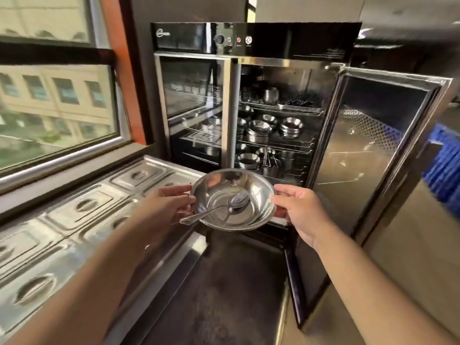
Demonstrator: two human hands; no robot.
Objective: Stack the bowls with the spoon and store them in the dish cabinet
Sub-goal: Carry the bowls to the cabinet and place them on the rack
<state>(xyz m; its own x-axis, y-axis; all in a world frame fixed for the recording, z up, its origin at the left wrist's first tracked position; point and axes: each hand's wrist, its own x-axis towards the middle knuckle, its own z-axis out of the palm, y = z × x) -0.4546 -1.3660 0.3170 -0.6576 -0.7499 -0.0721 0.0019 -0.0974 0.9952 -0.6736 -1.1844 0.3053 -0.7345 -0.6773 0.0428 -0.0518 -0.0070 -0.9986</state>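
Observation:
A shiny steel bowl [251, 188] is held level in front of me, with what looks like a second bowl rim showing just beneath it. A steel spoon [224, 207] lies inside, its handle sticking out over the left rim. My left hand [166, 202] grips the bowl's left edge and my right hand [301, 210] grips the right edge. Straight ahead stands the black dish cabinet [254, 38]. Its right door [368, 155] is swung open, its left door shut. The wire shelves [281, 143] inside carry several steel bowls and cups.
A steel counter with several lidded food pans [82, 207] runs along my left, under a window [54, 115]. Blue crates [443, 165] sit at the far right beyond the open door. Dark floor [219, 295] lies below the bowl.

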